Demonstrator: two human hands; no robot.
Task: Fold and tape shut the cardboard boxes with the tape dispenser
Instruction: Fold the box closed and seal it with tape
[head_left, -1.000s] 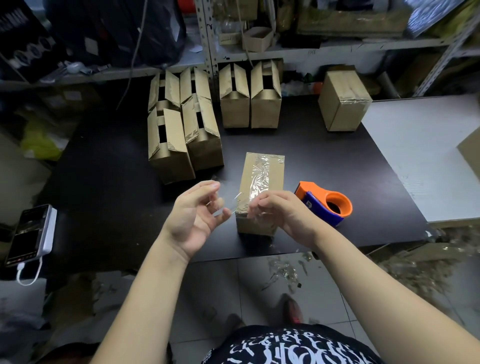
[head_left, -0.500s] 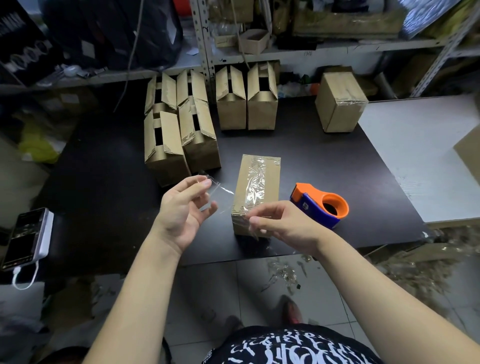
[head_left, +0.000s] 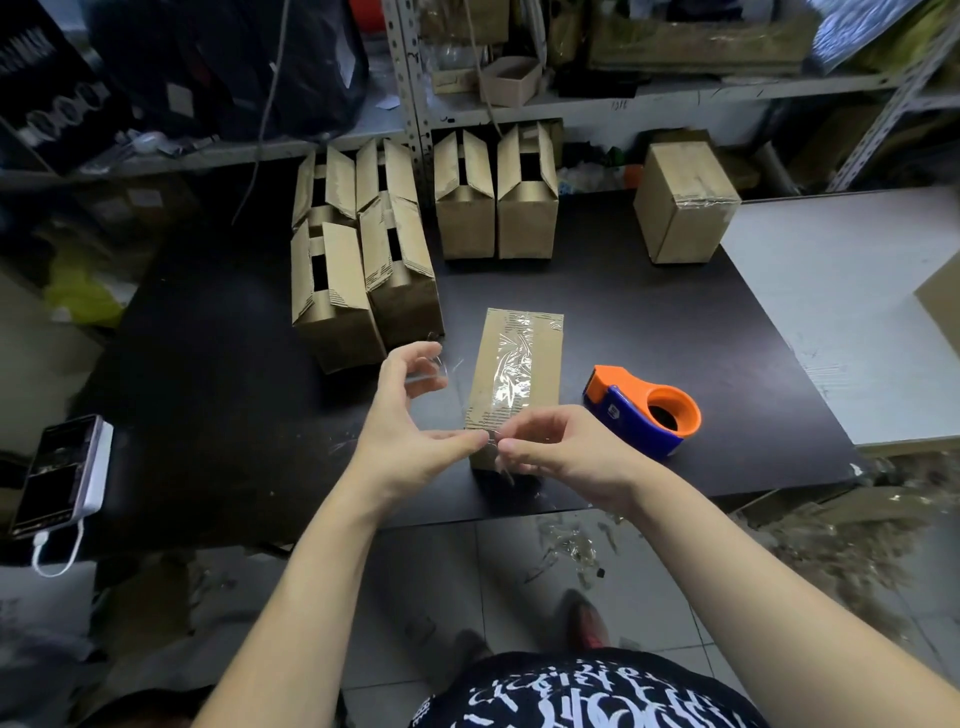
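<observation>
A person stands at a dark bench (head_left: 234, 389) in a cluttered stockroom, working a strip of clear tape (head_left: 438, 367) over a long cardboard box (head_left: 519, 364) that lies flat near the bench's front edge, its top already covered with wrinkled shiny tape. The two hands meet at the box's six o'clock end. The left hand (head_left: 402, 431) has its fingers curled around the loose, crumpled strip at the box's nine o'clock side, with the thumb stretched out to touch the right hand (head_left: 561, 452). That hand pinches the tape between thumb and forefinger at the box's near corner.

The orange-and-blue tape dispenser (head_left: 644, 415) rests on the bench just beside the box at three o'clock, with neither hand on it. Four open boxes (head_left: 332, 291) with their flaps standing up cluster at eleven o'clock, the nearest close to the left hand's fingers. Two more open boxes (head_left: 493, 208) stand side by side at twelve o'clock. A sealed box (head_left: 680, 208) stands alone at one o'clock, near the seam with a white surface (head_left: 841, 312). A phone (head_left: 60, 473) lies plugged into a white cable at the bench's eight o'clock edge. Tape scraps (head_left: 566, 540) litter the tiled floor below the front edge.
</observation>
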